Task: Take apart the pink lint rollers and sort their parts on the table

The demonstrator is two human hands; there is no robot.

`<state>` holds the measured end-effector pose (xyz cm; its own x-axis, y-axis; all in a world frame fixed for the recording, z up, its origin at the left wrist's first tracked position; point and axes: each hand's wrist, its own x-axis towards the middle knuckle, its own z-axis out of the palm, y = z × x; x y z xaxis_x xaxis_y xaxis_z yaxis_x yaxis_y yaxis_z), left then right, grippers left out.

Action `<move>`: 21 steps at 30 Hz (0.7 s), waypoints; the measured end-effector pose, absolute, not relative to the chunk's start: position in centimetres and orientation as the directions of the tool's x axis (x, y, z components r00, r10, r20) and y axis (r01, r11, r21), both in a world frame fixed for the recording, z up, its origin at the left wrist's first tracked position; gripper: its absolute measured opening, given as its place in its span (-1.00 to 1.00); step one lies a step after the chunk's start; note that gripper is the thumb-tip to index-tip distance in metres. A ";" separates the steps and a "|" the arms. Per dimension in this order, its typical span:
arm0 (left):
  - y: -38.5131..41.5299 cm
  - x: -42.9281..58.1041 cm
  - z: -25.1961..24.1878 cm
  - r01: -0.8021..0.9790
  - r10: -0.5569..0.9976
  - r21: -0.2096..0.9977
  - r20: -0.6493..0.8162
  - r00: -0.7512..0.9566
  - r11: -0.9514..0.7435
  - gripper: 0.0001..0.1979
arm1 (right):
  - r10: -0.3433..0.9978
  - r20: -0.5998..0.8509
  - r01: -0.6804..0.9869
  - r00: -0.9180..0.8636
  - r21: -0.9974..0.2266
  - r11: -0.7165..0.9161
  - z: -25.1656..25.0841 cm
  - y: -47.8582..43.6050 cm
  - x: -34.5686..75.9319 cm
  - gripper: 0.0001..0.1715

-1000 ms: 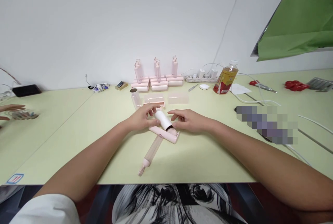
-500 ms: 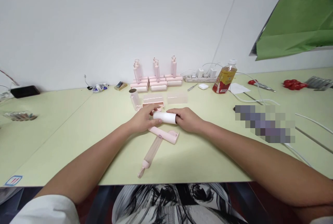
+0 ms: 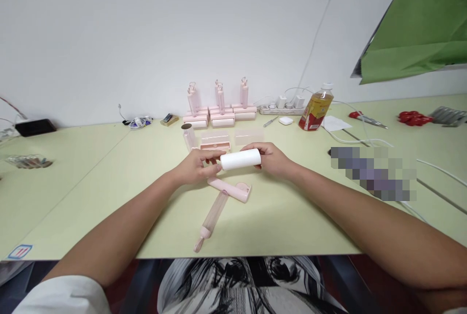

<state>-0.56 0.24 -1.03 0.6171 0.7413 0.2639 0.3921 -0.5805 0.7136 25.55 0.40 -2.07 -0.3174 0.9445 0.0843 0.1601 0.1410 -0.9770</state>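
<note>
A white lint-roller refill roll [image 3: 241, 159] is held above the table, slightly tilted with its right end higher. My right hand [image 3: 273, 159] grips it by that end, fingers behind. At the roll's left end is my left hand [image 3: 195, 165], its thumb and fingers apart around the end; whether they touch it is hard to tell. Just below lies a pink lint-roller holder [image 3: 229, 190] with a clear pinkish handle [image 3: 214, 214] pointing toward me. Behind my left hand are an open pink case part [image 3: 215, 146] and an upright roll in pink wrap [image 3: 188, 136].
Several pink lint rollers [image 3: 222, 118] stand in rows by the wall. Two clear covers [image 3: 249, 136] lie before them. To the right are a drink bottle [image 3: 315, 108], a power strip [image 3: 280, 109], white cables, red-handled pliers [image 3: 367, 119] and a blurred-out object [image 3: 372, 173].
The white roll has moved right and its right end has lifted. My right hand moved with it, while my left hand shifted slightly left, its thumb now at the roll's end.
</note>
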 end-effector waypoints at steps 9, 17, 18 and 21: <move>-0.1 0.0 -0.4 0.397 0.755 0.708 0.294 0.587 -0.584 -0.61 | 0.938 0.005 -0.015 -0.348 -1.000 0.000 -2.3 0.2 25.1 -0.56; 0.0 0.6 -0.5 0.231 0.862 0.909 0.211 0.461 -0.347 -0.60 | 0.900 -0.024 -0.097 -0.436 -0.993 -0.074 -1.4 -0.3 25.1 -0.44; 0.0 0.8 -0.5 0.193 0.879 0.943 0.160 0.450 -0.270 -0.55 | 0.902 -0.022 -0.103 -0.431 -0.992 -0.073 -1.3 -0.4 25.0 -0.45; 0.1 1.2 -0.5 0.070 0.900 0.994 0.040 0.435 -0.078 -0.47 | 0.918 -0.023 -0.119 -0.397 -0.990 -0.076 -1.1 -0.5 24.8 -0.49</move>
